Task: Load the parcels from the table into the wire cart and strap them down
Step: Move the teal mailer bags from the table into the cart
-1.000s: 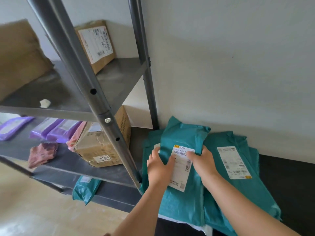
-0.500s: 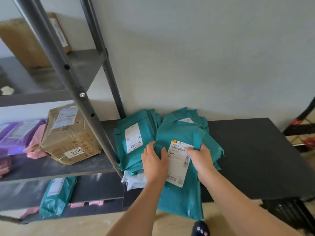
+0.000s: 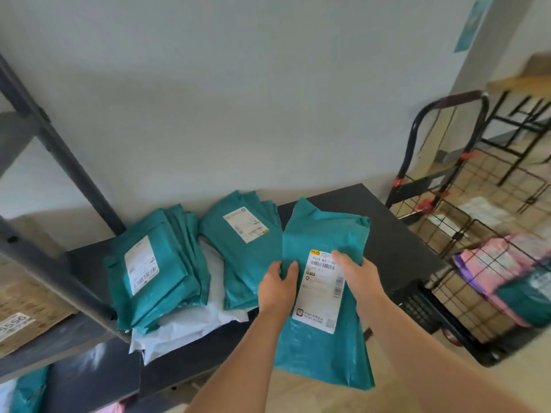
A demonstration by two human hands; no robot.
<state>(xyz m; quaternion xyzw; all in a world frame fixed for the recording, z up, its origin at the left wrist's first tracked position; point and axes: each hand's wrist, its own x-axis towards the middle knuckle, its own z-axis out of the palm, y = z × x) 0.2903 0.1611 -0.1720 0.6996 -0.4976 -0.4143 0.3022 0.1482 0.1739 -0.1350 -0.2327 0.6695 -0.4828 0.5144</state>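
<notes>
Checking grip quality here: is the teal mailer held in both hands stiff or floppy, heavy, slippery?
Probably floppy: the mailer creases and droops past the table edge. Likely light: left hand and right hand hold it by its edges only. Its glossy film looks slippery.

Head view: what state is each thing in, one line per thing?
Teal parcel: label up, lower end overhanging the table.
Left hand: grips the parcel's left side.
Right hand: grips its right side.
Left stack: lying on the table, untouched.
Middle stack: same.
Wire cart: partly loaded with pink parcels; no strap visible.
</notes>
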